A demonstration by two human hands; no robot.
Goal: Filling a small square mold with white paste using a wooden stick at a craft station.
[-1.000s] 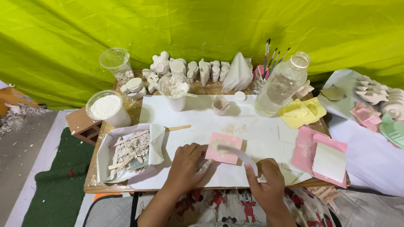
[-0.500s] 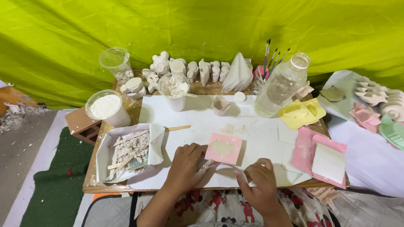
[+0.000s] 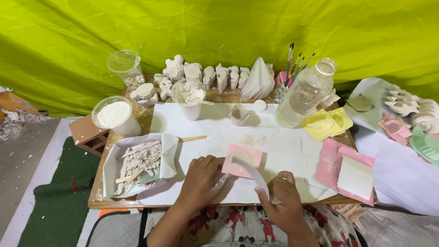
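Pink square moulding tray [image 3: 242,160], a shallow soft-looking form with a pale filled hollow in its middle, lies flat on the white paper sheet [image 3: 219,132] that covers the wooden tabletop [image 3: 98,196], just ahead of both hands. The left hand [image 3: 200,178] rests palm-down on the paper with fingers loosely spread, its fingertips touching the tray's near-left edge; it grips nothing. The right hand [image 3: 284,201] pinches the near end of a thin white flexible strip [image 3: 250,171], which curves up from that hand and across the tray's near edge.

The tray looks light and bendy, so it would likely twist and spill its fill if lifted by one corner; holding it down by two opposite edges seems safer. The strip appears limp and easily creased.

To the left of the left hand sits a white paper-lined box of broken plaster bits and wooden sticks [image 3: 139,164], with another wooden stick [image 3: 192,138] beyond it. Farther ahead stand a clear tub of white powder [image 3: 114,116], a plaster-smeared cup [image 3: 190,98], a row of small white plaster figures [image 3: 210,75] and a clear plastic bottle [image 3: 306,93]. To the right of the right hand lie a yellow mould [image 3: 327,123] and larger pink moulds [image 3: 350,169]. Nothing crowds the tray itself.
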